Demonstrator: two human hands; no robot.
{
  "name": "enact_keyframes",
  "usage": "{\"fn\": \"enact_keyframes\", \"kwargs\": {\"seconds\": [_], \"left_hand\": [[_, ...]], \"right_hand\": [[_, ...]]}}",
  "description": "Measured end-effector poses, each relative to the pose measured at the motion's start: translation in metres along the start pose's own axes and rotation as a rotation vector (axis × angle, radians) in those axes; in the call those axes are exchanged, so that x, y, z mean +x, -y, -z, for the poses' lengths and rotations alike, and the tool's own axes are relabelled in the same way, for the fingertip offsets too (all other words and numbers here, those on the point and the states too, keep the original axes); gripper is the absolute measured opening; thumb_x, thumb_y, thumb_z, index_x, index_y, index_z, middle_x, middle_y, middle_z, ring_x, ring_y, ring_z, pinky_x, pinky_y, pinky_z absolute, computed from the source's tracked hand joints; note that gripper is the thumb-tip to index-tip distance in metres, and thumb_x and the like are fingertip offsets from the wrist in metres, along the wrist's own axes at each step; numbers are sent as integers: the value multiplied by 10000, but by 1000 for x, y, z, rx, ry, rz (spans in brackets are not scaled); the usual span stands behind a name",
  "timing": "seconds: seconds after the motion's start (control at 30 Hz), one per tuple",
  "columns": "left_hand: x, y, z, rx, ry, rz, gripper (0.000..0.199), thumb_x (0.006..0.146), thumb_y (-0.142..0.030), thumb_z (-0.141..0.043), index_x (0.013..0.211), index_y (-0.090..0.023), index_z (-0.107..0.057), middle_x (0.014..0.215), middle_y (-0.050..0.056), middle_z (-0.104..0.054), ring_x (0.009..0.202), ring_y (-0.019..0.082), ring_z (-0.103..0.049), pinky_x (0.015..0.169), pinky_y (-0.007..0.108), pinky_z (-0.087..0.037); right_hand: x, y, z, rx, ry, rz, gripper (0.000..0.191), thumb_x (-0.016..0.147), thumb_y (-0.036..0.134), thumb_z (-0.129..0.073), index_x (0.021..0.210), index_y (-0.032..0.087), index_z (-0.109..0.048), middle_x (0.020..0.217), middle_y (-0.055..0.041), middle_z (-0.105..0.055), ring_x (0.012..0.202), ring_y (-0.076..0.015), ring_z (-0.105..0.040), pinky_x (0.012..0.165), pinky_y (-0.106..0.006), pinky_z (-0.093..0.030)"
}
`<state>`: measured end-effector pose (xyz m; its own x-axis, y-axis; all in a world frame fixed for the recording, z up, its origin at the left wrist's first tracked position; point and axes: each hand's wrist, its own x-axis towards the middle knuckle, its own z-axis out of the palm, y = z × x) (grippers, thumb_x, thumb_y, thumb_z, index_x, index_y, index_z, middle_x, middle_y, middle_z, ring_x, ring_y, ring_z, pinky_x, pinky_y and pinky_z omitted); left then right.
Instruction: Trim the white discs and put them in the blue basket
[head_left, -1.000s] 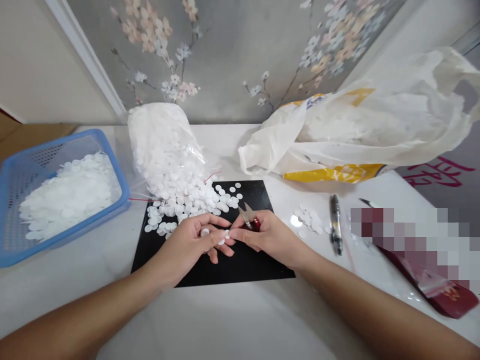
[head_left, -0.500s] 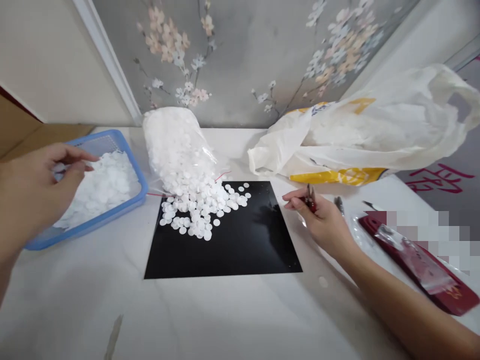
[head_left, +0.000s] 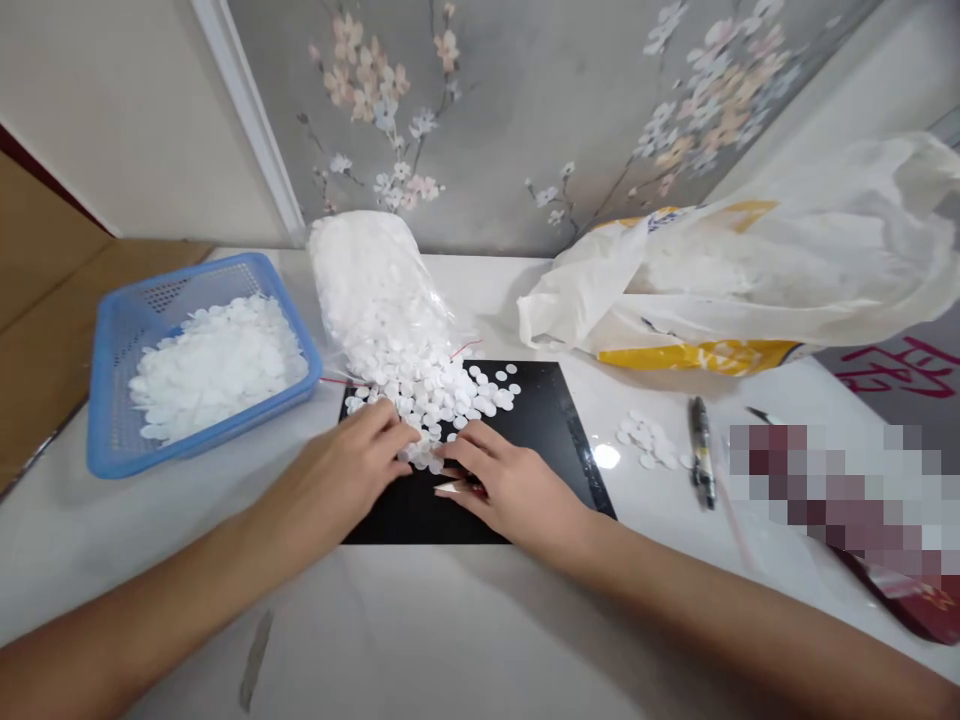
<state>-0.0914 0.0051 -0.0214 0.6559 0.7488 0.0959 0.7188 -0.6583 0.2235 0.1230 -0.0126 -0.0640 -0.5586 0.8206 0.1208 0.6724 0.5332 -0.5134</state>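
White discs (head_left: pixel 450 390) spill from clear bag (head_left: pixel 375 280) onto black mat (head_left: pixel 536 430). Left hand (head_left: pixel 367 450) at near edge of pile, fingers curled, part open; can't tell if a disc is gripped. Right hand (head_left: pixel 517 480) beside it, fingers curled around snips (head_left: pixel 457 488), blades pointing left. Blue basket (head_left: pixel 202 440) with more discs on table (head_left: pixel 360 620), left.

1. I see a loose heap of small, thin, white round discs (head_left: pixel 442 398), overlapping and mostly lying flat on the black rectangular sheet (head_left: pixel 544 420); my left grip (head_left: pixel 349 460) touches its near edge.
2. I have metal-bladed snips with red handles (head_left: pixel 454 487) in my right grip (head_left: pixel 532 490), low over the sheet, tips pointing left, the rest mostly hidden.
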Motion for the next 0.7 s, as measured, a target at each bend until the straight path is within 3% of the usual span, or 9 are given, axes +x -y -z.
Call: {"fn": "enact_keyframes", "kwargs": {"seconds": [0.13, 0.23, 0.33, 0.43, 0.57, 0.7], "left_hand": [[12, -9, -21, -7, 88, 49, 156, 896, -66, -462, 895, -183, -566, 855, 8, -514, 757, 157, -557, 640, 261, -409], [20, -8, -28, -46, 57, 12, 154, 912, -79, -455, 833, -177, -542, 832, -2, -492, 729, 144, -550, 650, 258, -407], [25, -10, -34, -87, 36, -38, 143, 935, -125, -455, 842, -183, -546, 848, -1, -494, 724, 140, -549, 654, 262, -400], [28, -14, -34, -70, 35, -25, 123, 935, -156, -477, 848, -192, -556, 859, -3, -483, 668, 133, -531, 582, 259, -358], [35, -23, -18, 4, 134, 74, 78, 851, -170, -631, 822, -188, -561, 850, -7, -477, 608, 131, -511, 503, 249, -280], [38, -31, -10, 93, 190, 90, 181, 767, -174, -730, 865, -187, -578, 873, 8, -504, 697, 174, -547, 516, 250, -307]], "right_hand": [[10, -2, 2, -244, 39, 93, 86, 874, 97, -535, 899, 150, -598, 903, -69, -581, 615, -147, -564, 552, -265, -463], [5, -12, 11, -127, -6, 115, 149, 822, 28, -542, 819, 171, -584, 852, -39, -578, 650, -138, -562, 607, -250, -454], [-6, -20, 20, 108, -100, -65, 183, 805, 50, -559, 694, 193, -532, 755, 0, -542, 608, -116, -531, 586, -228, -429], [-14, -26, 27, 187, -136, -275, 234, 831, 138, -553, 614, 204, -494, 662, 22, -484, 540, -111, -466, 532, -237, -389], [-17, -34, 36, 157, -111, -355, 160, 837, 172, -566, 681, 204, -550, 706, 15, -535, 575, -124, -488, 554, -253, -382], [-19, -41, 42, 168, -137, -331, 108, 865, 140, -526, 859, 215, -604, 829, -3, -591, 661, -141, -547, 603, -260, -416]]}}
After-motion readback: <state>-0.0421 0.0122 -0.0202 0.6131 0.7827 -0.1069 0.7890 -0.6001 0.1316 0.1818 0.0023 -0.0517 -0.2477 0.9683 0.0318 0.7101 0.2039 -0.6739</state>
